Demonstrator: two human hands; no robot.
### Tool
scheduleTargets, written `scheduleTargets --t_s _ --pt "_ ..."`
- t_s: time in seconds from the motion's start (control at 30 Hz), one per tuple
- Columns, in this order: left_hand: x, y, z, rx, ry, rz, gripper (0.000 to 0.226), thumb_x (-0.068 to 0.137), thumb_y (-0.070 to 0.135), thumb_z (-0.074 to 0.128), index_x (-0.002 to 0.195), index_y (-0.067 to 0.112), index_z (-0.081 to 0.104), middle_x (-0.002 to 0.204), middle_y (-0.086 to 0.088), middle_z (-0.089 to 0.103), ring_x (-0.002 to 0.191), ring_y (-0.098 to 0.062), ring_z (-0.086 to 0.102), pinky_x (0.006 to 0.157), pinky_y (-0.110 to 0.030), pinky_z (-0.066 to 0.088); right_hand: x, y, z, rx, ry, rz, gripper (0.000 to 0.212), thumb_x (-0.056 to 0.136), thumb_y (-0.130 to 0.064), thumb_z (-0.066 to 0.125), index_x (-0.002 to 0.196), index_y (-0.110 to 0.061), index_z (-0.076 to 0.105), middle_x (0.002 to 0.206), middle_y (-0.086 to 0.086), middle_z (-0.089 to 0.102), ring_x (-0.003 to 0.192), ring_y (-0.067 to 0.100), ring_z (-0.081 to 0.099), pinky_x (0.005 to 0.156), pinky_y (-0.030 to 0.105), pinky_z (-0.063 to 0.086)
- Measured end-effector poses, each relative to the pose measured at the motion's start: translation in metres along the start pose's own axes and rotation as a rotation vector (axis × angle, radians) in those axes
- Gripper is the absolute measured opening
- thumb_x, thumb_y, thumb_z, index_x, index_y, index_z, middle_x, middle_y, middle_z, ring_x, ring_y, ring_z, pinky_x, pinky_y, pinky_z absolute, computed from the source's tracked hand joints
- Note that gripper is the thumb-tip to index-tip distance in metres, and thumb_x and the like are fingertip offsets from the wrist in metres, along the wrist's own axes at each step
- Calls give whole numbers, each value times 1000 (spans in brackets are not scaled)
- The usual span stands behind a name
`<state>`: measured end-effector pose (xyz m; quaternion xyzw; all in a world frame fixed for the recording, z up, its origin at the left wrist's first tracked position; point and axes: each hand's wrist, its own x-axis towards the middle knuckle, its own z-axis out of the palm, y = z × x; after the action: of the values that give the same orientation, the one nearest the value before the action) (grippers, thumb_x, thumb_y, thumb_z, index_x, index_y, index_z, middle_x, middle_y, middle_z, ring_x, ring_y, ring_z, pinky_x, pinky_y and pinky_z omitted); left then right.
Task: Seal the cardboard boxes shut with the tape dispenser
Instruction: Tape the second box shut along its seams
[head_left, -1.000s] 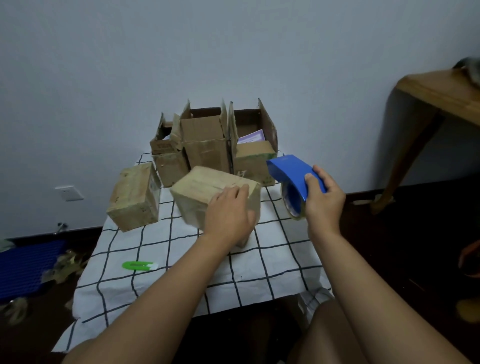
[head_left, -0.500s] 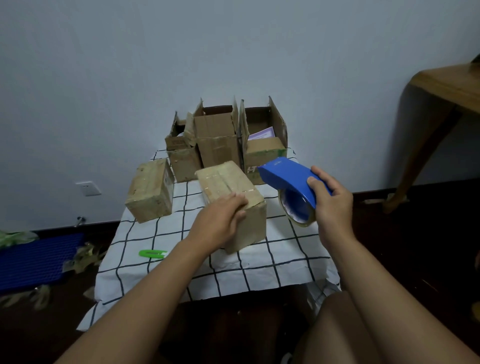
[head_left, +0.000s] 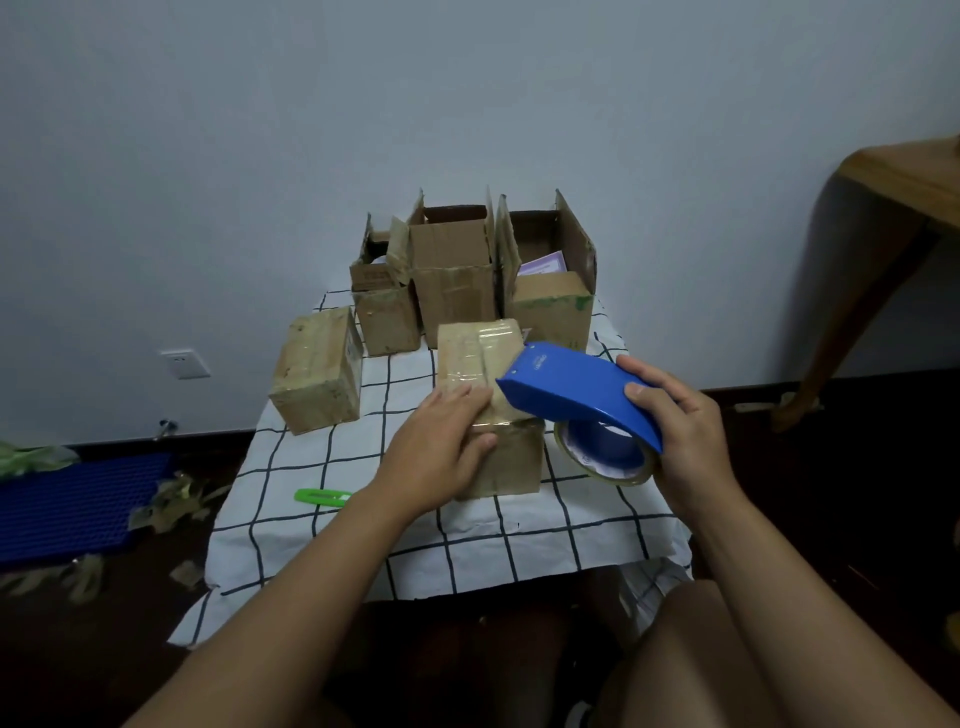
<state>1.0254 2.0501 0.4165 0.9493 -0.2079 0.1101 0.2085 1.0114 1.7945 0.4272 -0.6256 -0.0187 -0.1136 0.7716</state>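
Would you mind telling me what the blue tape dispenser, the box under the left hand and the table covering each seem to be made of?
Tape dispenser: looks like smooth moulded plastic, with an even blue colour and a soft sheen.
Box: brown cardboard, its top glossy, so apparently covered in clear tape.
Table covering: white with a dark grid; its stiff creases suggest paper, though it may be thin cloth.
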Motion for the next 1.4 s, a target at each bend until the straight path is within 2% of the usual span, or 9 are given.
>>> scheduleTargets --t_s 0.1,0.17,0.23,0.33,0.57,0.73,0.87,0.97,1.4 --pt "-3 6 -14 -401 117 -224 36 99 34 51 135 31 53 138 12 52 131 -7 43 107 -28 34 -2 -2 2 46 -40 17 26 79 -23 64 96 -34 81 107 -8 75 94 7 69 73 19 55" --pt "2 16 -31 -772 260 -432 23 100 36 48 108 26 68 110 5 71 107 -13 63 89 -30 52 -1 -4 4 76 -70 28 28 79 -21 62 95 -31 82 107 -6 76 93 8 70 75 20 56" --pt "6 24 -47 -1044 133 -583 43 97 53 47 97 16 70 90 -4 75 86 -19 71 68 -26 57 -1 -6 7 103 -100 42 28 78 -19 62 95 -30 82 107 -6 76 93 9 70 75 21 57" --pt "3 29 -57 -1281 -95 -637 57 78 62 58 100 11 69 94 -11 75 87 -21 73 66 -25 57 0 -8 11 115 -151 52 29 79 -19 62 98 -29 81 109 -6 75 95 11 71 74 23 58" --pt "-8 22 -57 -1605 -101 -623 27 80 33 69 99 14 76 104 -11 74 88 -17 71 66 -24 57 -3 -6 22 129 -193 53 30 80 -19 60 99 -29 81 108 -7 75 93 10 71 74 23 57" --pt "-10 18 -56 -1645 -46 -714 18 96 16 55 109 6 63 101 -16 73 87 -22 73 62 -25 58 -2 -5 26 123 -203 62 30 80 -21 62 102 -29 81 110 -6 74 96 13 71 78 26 58" --pt "-8 17 -58 -1618 -74 -785 34 94 38 60 103 6 66 99 -17 74 84 -23 74 57 -26 57 -2 -5 28 101 -203 67 30 79 -22 63 102 -29 80 111 -5 74 97 15 70 79 27 58" --pt "-9 17 -56 -1585 -88 -789 29 92 19 64 114 1 64 94 -17 74 80 -21 74 57 -23 58 -3 -6 30 86 -209 66 30 79 -22 62 101 -30 81 111 -4 74 97 15 70 81 28 59" --pt "-14 27 -41 -1102 44 -770 17 97 5 53 92 3 69 84 -8 76 74 -17 74 57 -20 56 -7 -6 10 -155 -349 -4 30 84 -28 62 103 -46 77 112 -22 69 100 4 66 74 20 55"
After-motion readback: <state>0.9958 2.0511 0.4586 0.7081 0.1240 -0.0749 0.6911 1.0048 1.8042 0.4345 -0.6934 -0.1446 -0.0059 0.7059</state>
